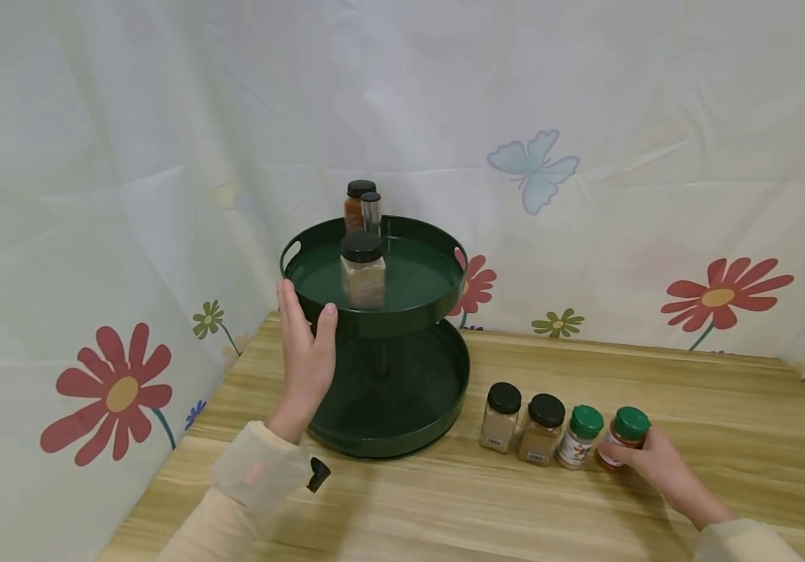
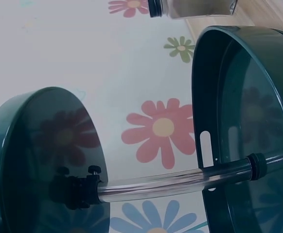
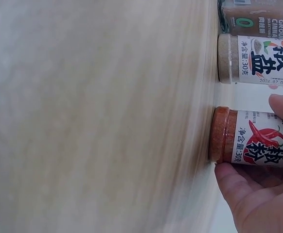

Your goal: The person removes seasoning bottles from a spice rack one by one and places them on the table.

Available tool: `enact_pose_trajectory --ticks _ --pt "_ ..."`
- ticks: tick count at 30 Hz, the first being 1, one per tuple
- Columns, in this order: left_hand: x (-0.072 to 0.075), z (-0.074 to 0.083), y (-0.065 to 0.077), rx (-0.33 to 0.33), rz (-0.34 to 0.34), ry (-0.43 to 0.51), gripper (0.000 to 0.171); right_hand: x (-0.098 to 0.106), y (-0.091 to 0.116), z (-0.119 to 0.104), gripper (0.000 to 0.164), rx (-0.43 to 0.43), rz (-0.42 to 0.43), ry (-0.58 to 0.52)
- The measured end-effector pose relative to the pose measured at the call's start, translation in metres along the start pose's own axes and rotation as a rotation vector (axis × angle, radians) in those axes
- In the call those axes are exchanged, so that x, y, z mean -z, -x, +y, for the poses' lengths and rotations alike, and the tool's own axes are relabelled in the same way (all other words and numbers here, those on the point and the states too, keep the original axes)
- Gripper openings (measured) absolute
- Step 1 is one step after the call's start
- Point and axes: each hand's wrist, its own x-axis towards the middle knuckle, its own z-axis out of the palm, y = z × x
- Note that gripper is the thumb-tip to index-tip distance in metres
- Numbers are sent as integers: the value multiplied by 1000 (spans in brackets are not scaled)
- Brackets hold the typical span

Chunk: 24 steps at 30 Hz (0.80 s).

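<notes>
At the right end of a row of spice jars, my right hand grips a green-capped chili powder jar. In the right wrist view, thumb and fingers lie on both sides of that jar, whose base is on or very near the tabletop. My left hand touches the left rim of a dark green two-tier rack's upper tray, fingers straight and thumb spread. On that tray stand a black-capped jar of pale powder, a reddish-brown spice jar and a slim clear container.
Left of the chili jar stand another green-capped jar, a black-capped ground cinnamon jar and a black-capped beige-powder jar. The rack's lower tray sits on the wooden table. A flower-printed curtain hangs behind.
</notes>
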Motion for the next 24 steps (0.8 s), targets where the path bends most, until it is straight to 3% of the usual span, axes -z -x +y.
enact_pose_trajectory --ticks 16,24 --pt "1 1 4 -35 1 19 66 2 -1 0 57 5 -30 18" --pt "4 -2 -2 -48 44 33 65 2 -1 0 55 22 -33 28"
